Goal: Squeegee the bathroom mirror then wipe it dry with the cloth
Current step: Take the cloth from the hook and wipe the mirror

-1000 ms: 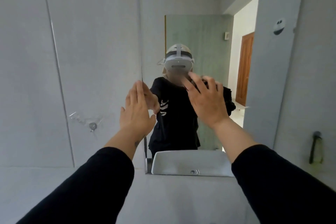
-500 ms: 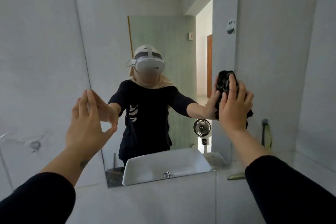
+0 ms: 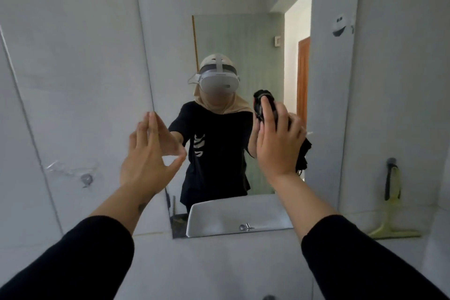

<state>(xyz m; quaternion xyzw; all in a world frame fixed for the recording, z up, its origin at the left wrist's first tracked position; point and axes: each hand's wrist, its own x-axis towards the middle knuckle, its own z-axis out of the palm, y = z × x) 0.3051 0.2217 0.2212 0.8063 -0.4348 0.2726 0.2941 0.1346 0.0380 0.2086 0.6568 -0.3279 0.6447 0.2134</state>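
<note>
In the head view, a dark cloth (image 3: 264, 107) is pressed flat against the mirror (image 3: 323, 105) by the right hand (image 3: 277, 143), with the fingers spread over it and part of the fabric hanging below the palm on the right side. The left hand (image 3: 148, 153) is held empty with fingers extended and fingertips laid against the mirror's left edge. A yellow-green squeegee (image 3: 392, 214) is seen leaning against the wall on the ledge (image 3: 433, 246) to the right of the mirror, well apart from both hands.
</note>
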